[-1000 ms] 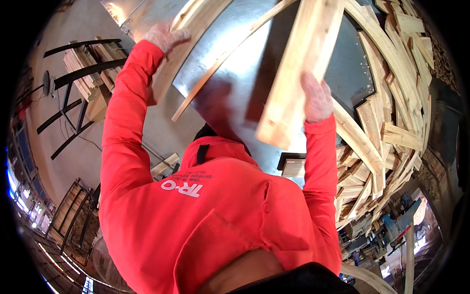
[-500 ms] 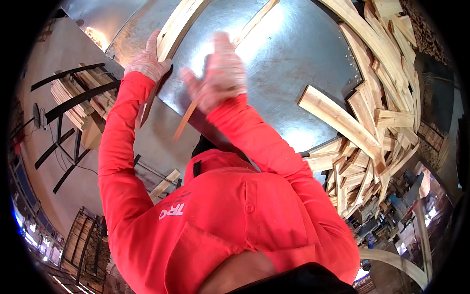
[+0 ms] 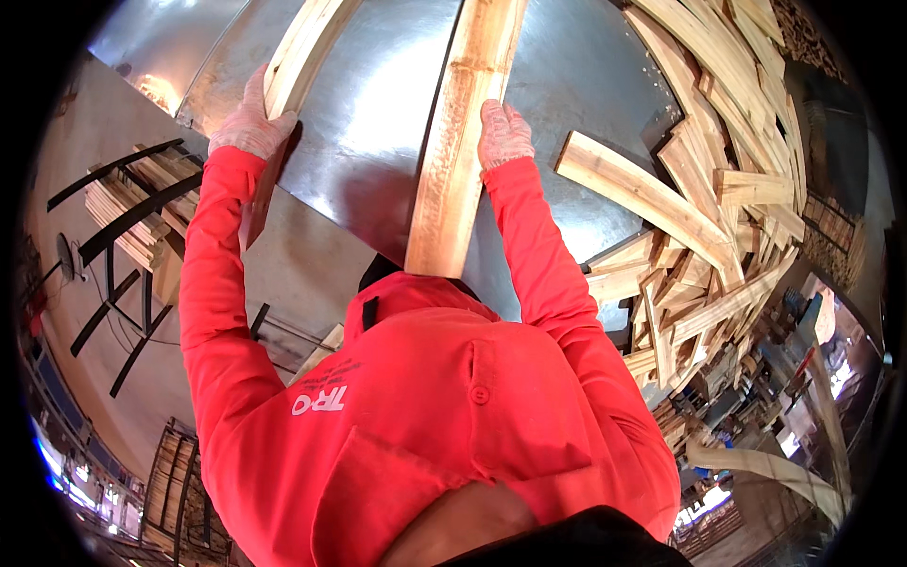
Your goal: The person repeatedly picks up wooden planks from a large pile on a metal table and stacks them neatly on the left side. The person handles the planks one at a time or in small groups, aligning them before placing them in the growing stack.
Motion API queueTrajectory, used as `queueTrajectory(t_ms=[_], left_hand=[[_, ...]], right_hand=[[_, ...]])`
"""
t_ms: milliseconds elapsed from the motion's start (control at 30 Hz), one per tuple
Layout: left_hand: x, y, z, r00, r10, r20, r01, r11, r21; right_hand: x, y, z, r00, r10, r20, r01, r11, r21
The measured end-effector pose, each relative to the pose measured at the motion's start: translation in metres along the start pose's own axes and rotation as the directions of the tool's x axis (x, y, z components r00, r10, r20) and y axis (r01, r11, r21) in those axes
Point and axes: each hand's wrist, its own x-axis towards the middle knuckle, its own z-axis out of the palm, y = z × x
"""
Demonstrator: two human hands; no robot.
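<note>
My left hand [image 3: 253, 125], in a pale glove, is closed on the near end of a light wooden piece [image 3: 307, 57] at the left of the metal table [image 3: 378, 123]. Its thumb lies on the near side and a finger stretches along the left edge. My right hand [image 3: 506, 134], gloved too, grips the right edge of a wide wooden board [image 3: 453, 161]; most of its fingers are hidden. This board slants away from me across the table, its near end jutting past the table edge toward my body. Brown marks run along its upper face.
A big heap of loose wooden pieces [image 3: 727, 198] covers the right side, and one board [image 3: 642, 194] sticks out of it over the table. Left of the table stands a black metal rack [image 3: 142, 217] with stacked wood [image 3: 128, 222]. Another wood stack [image 3: 179, 482] is at lower left.
My right hand has moved right, from a blurred position over a narrow wooden edge to the side of a board whose wide face now shows. My left hand has shifted slightly left.
</note>
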Motion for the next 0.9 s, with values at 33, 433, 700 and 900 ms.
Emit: queueTrajectory(t_ms=[33, 433, 700, 900], left_hand=[[-0.003, 0.004, -0.002, 1.0, 0.012, -0.018, -0.012, 1.0, -0.006], [-0.033, 0.044, -0.018, 0.956, -0.289, -0.054, 0.294, 0.941, 0.169], [-0.027, 0.049, -0.015, 0.934, -0.347, -0.086, 0.358, 0.906, 0.227], [-0.025, 0.05, 0.0, 0.985, -0.173, -0.021, 0.168, 0.973, -0.16]], right_hand=[[-0.007, 0.003, -0.007, 1.0, 0.023, 0.009, -0.023, 0.999, 0.037], [0.009, -0.086, -0.106, 0.957, -0.288, -0.039, 0.276, 0.943, -0.188], [0.286, -0.261, -0.188, 0.77, -0.622, 0.14, 0.38, 0.272, -0.884], [0.319, -0.187, -0.208, 0.751, -0.559, 0.351, 0.178, -0.341, -0.923]])
